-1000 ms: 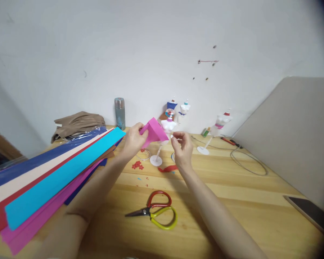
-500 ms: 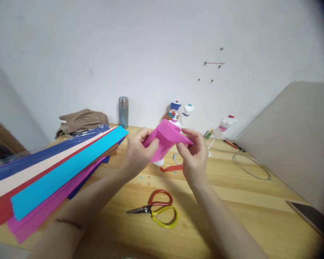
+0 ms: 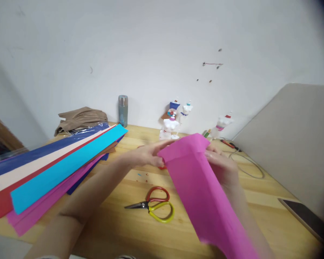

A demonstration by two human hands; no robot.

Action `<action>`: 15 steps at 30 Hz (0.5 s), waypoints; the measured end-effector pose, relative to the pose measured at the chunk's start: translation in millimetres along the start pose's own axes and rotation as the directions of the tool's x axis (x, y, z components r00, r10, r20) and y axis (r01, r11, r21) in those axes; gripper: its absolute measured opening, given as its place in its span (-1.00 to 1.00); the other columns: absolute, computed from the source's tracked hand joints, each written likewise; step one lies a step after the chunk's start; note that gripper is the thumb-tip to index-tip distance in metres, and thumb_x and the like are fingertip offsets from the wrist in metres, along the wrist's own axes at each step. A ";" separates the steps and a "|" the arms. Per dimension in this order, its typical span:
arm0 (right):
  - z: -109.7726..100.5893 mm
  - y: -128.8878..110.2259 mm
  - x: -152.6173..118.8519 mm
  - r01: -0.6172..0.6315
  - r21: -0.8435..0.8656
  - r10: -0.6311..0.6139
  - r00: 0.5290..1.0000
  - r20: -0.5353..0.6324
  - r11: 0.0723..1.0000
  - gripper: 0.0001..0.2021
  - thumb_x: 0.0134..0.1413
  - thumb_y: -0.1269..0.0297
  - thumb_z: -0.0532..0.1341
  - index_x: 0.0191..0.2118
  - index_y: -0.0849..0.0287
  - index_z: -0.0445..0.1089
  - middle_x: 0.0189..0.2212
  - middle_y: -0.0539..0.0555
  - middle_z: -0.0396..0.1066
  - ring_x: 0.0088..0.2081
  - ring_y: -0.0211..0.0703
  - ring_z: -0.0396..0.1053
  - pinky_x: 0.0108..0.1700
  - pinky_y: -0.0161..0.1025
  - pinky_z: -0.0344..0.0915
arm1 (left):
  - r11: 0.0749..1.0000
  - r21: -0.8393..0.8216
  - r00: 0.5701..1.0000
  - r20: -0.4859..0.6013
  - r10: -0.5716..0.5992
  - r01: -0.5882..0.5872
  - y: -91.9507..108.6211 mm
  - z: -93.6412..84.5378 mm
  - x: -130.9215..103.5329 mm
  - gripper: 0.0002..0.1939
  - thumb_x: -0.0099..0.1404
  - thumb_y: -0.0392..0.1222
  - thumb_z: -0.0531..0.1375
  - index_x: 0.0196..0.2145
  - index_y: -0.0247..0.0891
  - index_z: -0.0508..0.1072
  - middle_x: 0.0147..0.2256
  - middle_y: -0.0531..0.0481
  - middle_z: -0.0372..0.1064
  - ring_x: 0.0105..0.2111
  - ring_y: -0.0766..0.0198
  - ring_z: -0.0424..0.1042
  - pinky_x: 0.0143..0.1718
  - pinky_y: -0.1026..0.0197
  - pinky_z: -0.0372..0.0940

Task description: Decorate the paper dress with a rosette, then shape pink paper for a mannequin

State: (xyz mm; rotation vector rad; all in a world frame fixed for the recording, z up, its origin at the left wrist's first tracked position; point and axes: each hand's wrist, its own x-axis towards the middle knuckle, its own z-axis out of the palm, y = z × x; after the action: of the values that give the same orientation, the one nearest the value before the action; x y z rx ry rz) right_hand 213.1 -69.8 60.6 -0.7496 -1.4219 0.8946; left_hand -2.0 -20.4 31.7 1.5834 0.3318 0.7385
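Observation:
A long pink sheet of crepe-like paper (image 3: 197,187) is up in front of me, its top part folded over and its length hanging toward the lower right. My left hand (image 3: 148,154) pinches its upper left corner, fingers partly behind it. Closed on the sheet's right edge is my right hand (image 3: 223,166), slightly blurred, with some fingers hidden by the sheet. Scissors (image 3: 153,205) with one red and one yellow handle lie below my left hand. Behind the sheet stands a small white mannequin bust (image 3: 170,124) with a pink collar.
Folded coloured sheets (image 3: 67,169) lie fanned at the left, beside a brown cloth (image 3: 82,120). Farther back are a flask (image 3: 123,111) and more small busts (image 3: 223,122). A cable (image 3: 251,174) and a phone-like dark slab (image 3: 302,217) lie at the right.
The pink sheet has swung from near the bust toward me and to the right, and now shows its long length. My right hand moved right and down; the bust is uncovered.

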 end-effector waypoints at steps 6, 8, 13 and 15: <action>-6.0 14.3 10.2 -0.115 0.105 0.109 0.992 0.059 0.988 -0.60 -0.21 -0.08 0.54 -0.60 0.06 0.42 -0.68 -0.03 0.28 -0.65 -0.25 0.18 -0.63 -0.25 0.16 | 0.968 -0.238 0.989 -0.099 -0.105 0.079 -4.7 3.4 5.5 -0.43 -0.15 0.11 0.63 -0.25 -0.24 0.66 -0.24 -0.15 0.61 -0.23 0.11 0.59 -0.15 0.14 0.50; -12.0 18.6 14.1 -0.068 0.078 0.069 0.998 -0.004 0.995 -0.67 -0.17 0.02 0.54 -0.56 0.08 0.46 -0.66 -0.03 0.31 -0.63 -0.25 0.19 -0.62 -0.26 0.15 | 0.963 -0.242 0.982 -0.117 -0.146 0.114 -2.8 -4.7 4.4 -0.47 -0.16 -0.03 0.64 -0.25 -0.26 0.65 -0.27 -0.14 0.61 -0.27 0.14 0.58 -0.19 0.16 0.50; -28.3 28.2 21.8 -0.088 0.082 0.098 0.987 -0.125 0.993 -0.72 -0.17 0.06 0.56 -0.44 0.08 0.55 -0.61 -0.03 0.41 -0.61 -0.24 0.25 -0.60 -0.25 0.21 | 0.960 -0.264 0.929 -0.325 -0.175 0.088 -0.7 -22.9 3.8 -0.48 -0.17 -0.08 0.63 -0.27 -0.31 0.63 -0.34 -0.10 0.58 -0.40 0.25 0.53 -0.33 0.23 0.46; -32.6 31.2 24.1 -0.095 0.095 0.110 0.979 -0.169 0.991 -0.68 -0.24 0.03 0.60 -0.39 0.05 0.58 -0.52 -0.01 0.50 -0.56 -0.19 0.36 -0.53 -0.22 0.32 | 0.979 -0.205 0.891 -0.444 -0.093 0.000 1.6 -28.7 3.3 -0.51 -0.18 -0.08 0.62 -0.32 -0.29 0.60 -0.38 -0.04 0.56 -0.42 0.29 0.50 -0.36 0.25 0.44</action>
State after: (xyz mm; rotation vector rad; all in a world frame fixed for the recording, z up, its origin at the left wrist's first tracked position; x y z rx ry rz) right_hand 242.1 -30.9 44.3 -0.8212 -1.1924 0.9403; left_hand -17.9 3.7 34.0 1.1969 0.6141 1.0699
